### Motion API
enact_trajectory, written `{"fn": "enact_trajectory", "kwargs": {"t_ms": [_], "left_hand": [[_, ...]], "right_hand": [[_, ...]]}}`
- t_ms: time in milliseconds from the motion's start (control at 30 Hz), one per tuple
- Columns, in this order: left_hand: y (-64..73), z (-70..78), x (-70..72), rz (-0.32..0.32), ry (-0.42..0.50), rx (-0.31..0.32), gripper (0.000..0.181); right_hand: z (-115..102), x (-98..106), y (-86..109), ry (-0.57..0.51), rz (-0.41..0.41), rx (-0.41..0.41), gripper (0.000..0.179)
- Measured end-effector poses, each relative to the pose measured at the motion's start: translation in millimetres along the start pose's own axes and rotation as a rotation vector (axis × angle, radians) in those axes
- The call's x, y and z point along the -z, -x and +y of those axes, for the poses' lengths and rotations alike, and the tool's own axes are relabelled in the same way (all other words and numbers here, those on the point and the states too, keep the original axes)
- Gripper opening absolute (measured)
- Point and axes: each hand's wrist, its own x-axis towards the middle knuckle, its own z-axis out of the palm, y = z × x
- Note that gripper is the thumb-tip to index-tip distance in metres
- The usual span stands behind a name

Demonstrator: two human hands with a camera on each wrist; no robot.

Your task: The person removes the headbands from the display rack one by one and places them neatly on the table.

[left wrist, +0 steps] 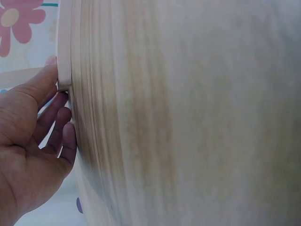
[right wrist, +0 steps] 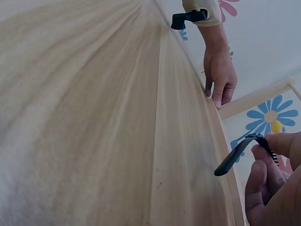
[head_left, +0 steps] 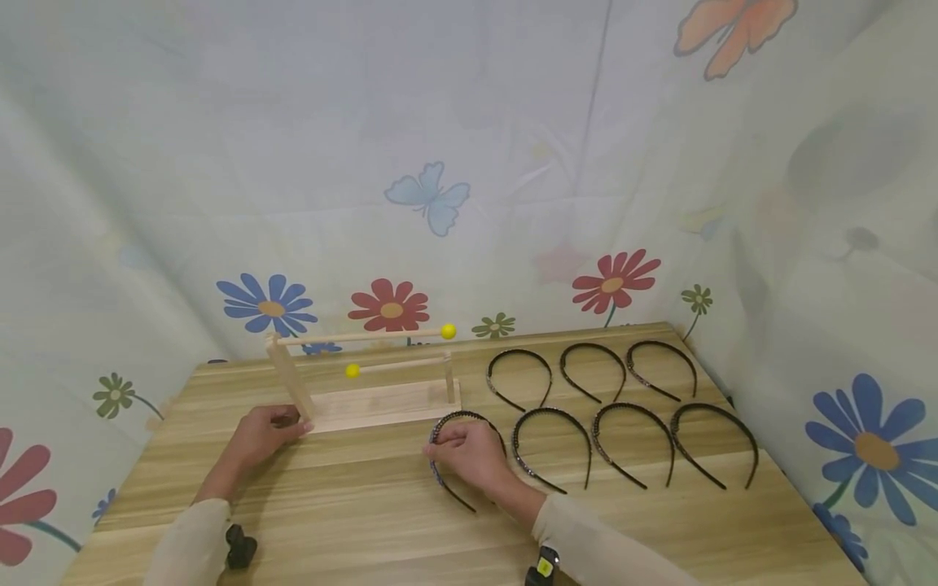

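Observation:
A wooden headband stand (head_left: 381, 404) with a flat base and two yellow-tipped rods stands on the left half of the table. At the base's left corner my left hand (head_left: 267, 435) holds the stand; in the left wrist view the thumb (left wrist: 44, 80) lies on one side of the base end (left wrist: 64, 47) and a fingertip on the other. My right hand (head_left: 472, 456) pinches a black headband (head_left: 447, 419) with shiny beads, just in front of the stand's right end. The right wrist view shows its toothed inner edge and one dark tip (right wrist: 225, 167); the palm hides part of the band.
Several more black headbands (head_left: 551, 413) lie in two rows on the right of the wooden table (head_left: 352, 521). A flower-printed curtain (head_left: 513, 203) hangs behind and along both sides. The stand's upper rod (head_left: 366, 336) points right, its lower rod (head_left: 403, 364) left.

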Motion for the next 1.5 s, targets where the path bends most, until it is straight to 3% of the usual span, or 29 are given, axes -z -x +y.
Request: {"fn": "enact_trajectory", "kwargs": {"t_ms": [767, 1267, 1500], "left_hand": [[-1.4, 0.2, -0.2, -0.013, -0.003, 0.013, 0.054], [-2.5, -0.6, -0.6, -0.027, -0.007, 0.027, 0.053], [0.8, 4.0, 3.4, -0.019, -0.008, 0.017, 0.051]], "right_hand": [[6, -7, 5.8, 0.004, -0.037, -0.035, 0.018], [11, -8, 7.3, -0.135, -0.130, -0.048, 0.016], [12, 1, 5.6, -0.097, -0.155, -0.024, 0.022]]}}
